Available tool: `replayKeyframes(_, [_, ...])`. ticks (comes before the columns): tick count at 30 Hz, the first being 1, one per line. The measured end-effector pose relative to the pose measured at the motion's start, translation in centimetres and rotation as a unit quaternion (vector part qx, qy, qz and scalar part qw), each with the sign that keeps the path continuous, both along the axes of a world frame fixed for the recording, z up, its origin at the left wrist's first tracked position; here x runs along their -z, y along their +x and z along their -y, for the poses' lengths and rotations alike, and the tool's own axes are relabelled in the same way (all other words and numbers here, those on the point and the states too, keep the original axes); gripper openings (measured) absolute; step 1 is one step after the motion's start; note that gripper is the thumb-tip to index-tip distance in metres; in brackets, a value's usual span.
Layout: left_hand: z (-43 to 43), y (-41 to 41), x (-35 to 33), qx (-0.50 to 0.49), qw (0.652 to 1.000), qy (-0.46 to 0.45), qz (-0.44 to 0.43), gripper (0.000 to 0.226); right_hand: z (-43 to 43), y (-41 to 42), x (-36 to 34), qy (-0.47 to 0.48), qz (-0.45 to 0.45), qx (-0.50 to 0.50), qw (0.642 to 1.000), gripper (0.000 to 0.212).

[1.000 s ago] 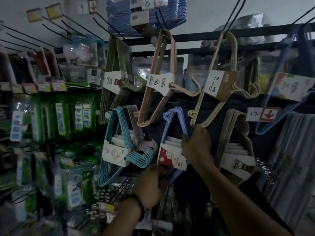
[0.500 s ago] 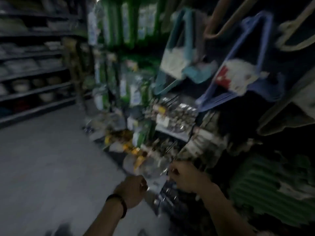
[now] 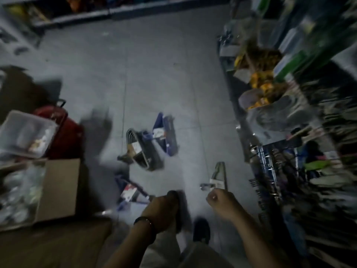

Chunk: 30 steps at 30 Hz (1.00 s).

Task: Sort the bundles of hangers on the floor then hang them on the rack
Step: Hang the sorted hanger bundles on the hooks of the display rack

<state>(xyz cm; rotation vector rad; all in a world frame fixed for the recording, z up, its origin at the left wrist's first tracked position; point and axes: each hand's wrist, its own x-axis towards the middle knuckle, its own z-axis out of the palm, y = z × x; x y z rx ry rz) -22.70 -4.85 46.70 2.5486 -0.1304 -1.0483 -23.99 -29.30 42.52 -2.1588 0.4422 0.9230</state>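
Note:
I look down at the grey floor (image 3: 154,74), and the picture is blurred. Several hanger bundles lie there: a dark grey one with a brown label (image 3: 142,151), a blue one (image 3: 167,135) behind it, a blue one with a red and white label (image 3: 130,190) near my left hand, and a pale one (image 3: 219,176) just beyond my right hand. My left hand (image 3: 162,211) hangs with loosely curled fingers and holds nothing. My right hand (image 3: 222,202) is also loosely curled and empty. The rack (image 3: 286,171) with hanging goods rises on the right.
An open cardboard box (image 3: 58,188) stands at the left, with a clear plastic tub (image 3: 25,132) and a red case (image 3: 65,130) behind it. Low shelves (image 3: 116,10) run along the far side of the aisle. My shoes (image 3: 201,229) are below my hands.
Both hands left the blue bundle hanging on the rack and dropped. My view swung down and left from the rack to the bundles on the floor.

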Motion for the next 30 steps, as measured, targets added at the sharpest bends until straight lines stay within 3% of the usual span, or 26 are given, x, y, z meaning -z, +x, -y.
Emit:
replayKeyframes(3, [-2.6, -3.8, 4.8, -0.056, 0.997, 0.001, -0.054, 0.024, -2.5, -2.7, 5.3, 0.014, -0.050, 0.000, 0.999, 0.018])
replayKeyframes(7, [-3.8, -6.2, 13.1, -0.049, 0.991, -0.001, -0.123, 0.003, -3.2, -5.4, 14.1, -0.002, -0.125, 0.020, 0.992, 0.017])
replayKeyframes(10, [-2.7, -5.9, 21.2, -0.082, 0.984, -0.026, -0.157, 0.007, -2.1, -6.0, 22.4, -0.043, -0.154, 0.037, 0.986, 0.021])
replayKeyframes(13, [-0.6, -4.9, 31.5, -0.060, 0.980, -0.055, -0.182, 0.026, -0.4, -5.5, 32.3, -0.082, -0.151, 0.078, 0.982, 0.023])
replayKeyframes(17, [3.1, -2.7, 44.3, -0.056, 0.975, -0.087, -0.197, 0.026, 1.9, -4.1, 45.8, -0.120, -0.183, 0.047, 0.975, 0.046])
replayKeyframes(23, [6.7, -1.4, 60.8, 0.004, 0.979, -0.089, -0.184, 0.023, 4.0, -1.3, 62.1, -0.195, -0.122, 0.051, 0.972, 0.032])
replayKeyframes(30, [7.1, -5.2, 68.9, -0.128, 0.962, -0.125, -0.206, 0.017, 0.8, -2.2, 71.1, -0.310, -0.055, 0.021, 0.949, 0.061])
